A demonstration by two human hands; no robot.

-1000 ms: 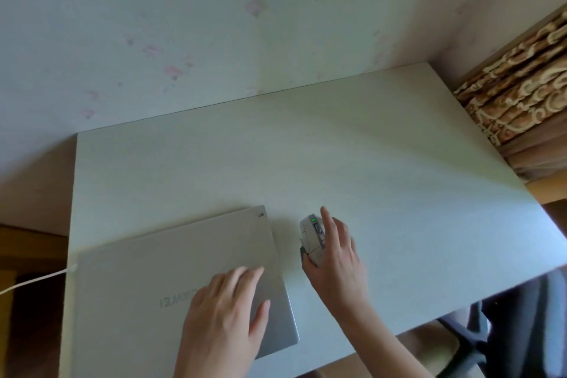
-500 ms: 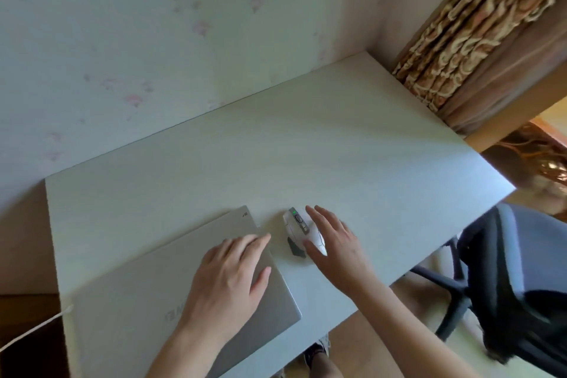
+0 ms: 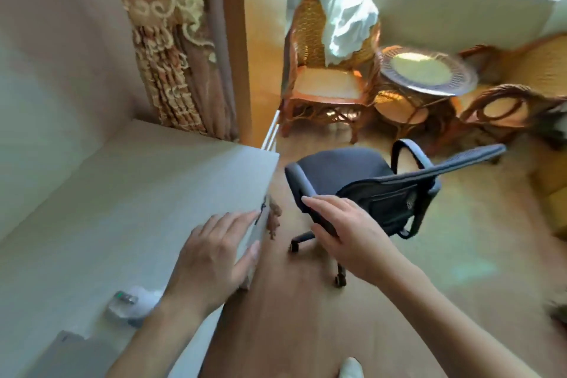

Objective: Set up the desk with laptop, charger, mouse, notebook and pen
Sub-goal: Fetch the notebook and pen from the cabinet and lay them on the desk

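The white mouse (image 3: pixel 129 305) with a green light lies on the pale desk (image 3: pixel 107 212) near its front edge, blurred. A corner of the closed silver laptop (image 3: pixel 66 353) shows at the bottom left. My left hand (image 3: pixel 214 258) hovers open, fingers spread, over the desk's right front corner, holding nothing. My right hand (image 3: pixel 343 230) is out over the floor, open, in front of the armrest of the dark office chair (image 3: pixel 365 187). Charger, notebook and pen are out of sight.
A patterned curtain (image 3: pixel 171 49) hangs behind the desk's far right corner. Wicker chairs (image 3: pixel 325 70) and a round wicker table (image 3: pixel 426 70) stand by the window. Wooden floor (image 3: pixel 294 310) lies between desk and office chair.
The view has swung right, away from the desk. My right hand has let go of the mouse and moved out toward the office chair. My left hand has left the laptop lid.
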